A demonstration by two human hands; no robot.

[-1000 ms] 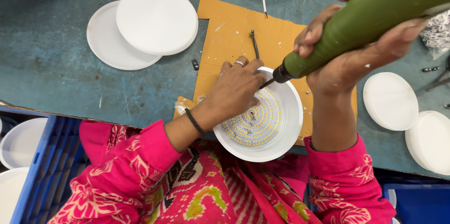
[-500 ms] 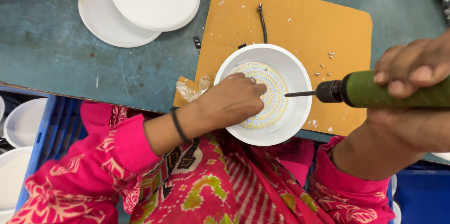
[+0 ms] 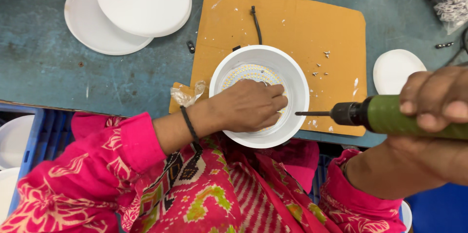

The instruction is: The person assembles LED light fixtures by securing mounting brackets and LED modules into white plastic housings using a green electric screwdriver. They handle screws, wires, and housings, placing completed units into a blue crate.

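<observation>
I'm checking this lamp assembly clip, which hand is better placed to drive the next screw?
Right, probably. The right hand holds the green screwdriver, its bit pointing at the white lamp housing. The left hand rests inside the housing on the light board, steadying it.

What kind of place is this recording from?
Likely a lamp assembly bench: a white LED housing on a cardboard mat, a green powered screwdriver and stacked white covers.

One head camera looks steeply down, close over the workbench (image 3: 58,86).
</observation>
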